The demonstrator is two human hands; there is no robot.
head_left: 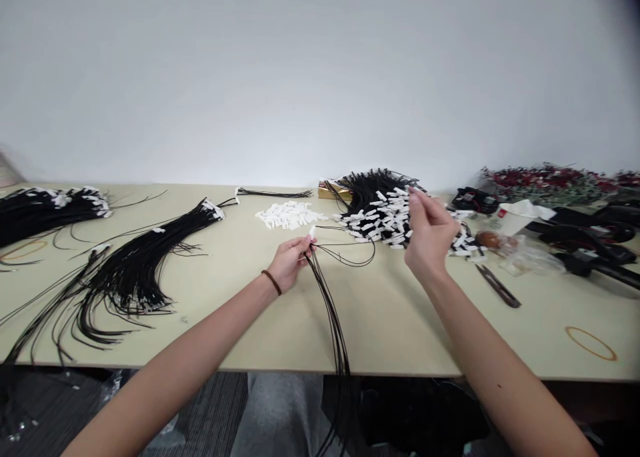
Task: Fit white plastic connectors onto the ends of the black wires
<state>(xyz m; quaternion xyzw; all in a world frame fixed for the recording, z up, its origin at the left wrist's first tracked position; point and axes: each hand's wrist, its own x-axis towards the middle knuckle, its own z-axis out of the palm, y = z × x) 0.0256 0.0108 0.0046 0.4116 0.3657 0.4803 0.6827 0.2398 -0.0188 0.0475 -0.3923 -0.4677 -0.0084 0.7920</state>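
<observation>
Left hand (293, 260): pinched a bundle of thin black cords (331, 310) near their tips, at frame centre.
Right hand (430, 234): fingertips pressed together over the heap of white-tagged black cords (377, 210), right of centre.
Handling: I judged the cords light and limp; hold near the ends.

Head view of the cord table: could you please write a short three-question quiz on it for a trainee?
1. True or false: the left hand grips a bundle of thin black cords that hangs over the front edge of the beige table.
2. Pick one: the loose heap of small white plastic clips lies A) to the left of the right hand, B) to its right, C) directly under it.
3. Short answer: what colour is the thin band on the left wrist?

Key: 1 true; 2 A; 3 brown.
</observation>
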